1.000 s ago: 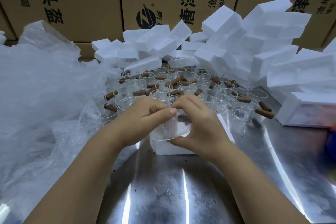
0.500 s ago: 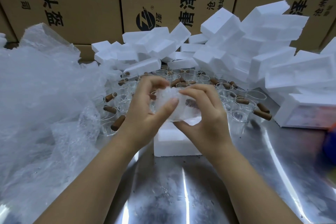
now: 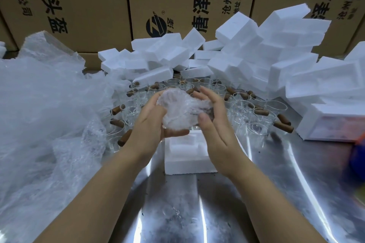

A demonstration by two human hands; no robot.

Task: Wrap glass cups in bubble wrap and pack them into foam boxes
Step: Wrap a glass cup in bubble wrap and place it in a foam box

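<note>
Clear glass cup swathed in crumpled bubble wrap (image 3: 178, 108) held in air between both hands, just above open white foam box (image 3: 187, 157) on shiny metal worktop (image 3: 197, 213). Left hand (image 3: 152, 122) grip curled round wrapped cup, thumb beneath, fingers behind. Right hand (image 3: 214, 124) grip spread, straight fingers and thumb pressing wrap's right side. Beyond: cluster of bare glass cups with brown handles (image 3: 256, 116). Left: heap of loose bubble wrap (image 3: 39, 114). Back, right: pile of white foam boxes (image 3: 256, 49). Brown printed cartons (image 3: 88, 6) behind.
</note>
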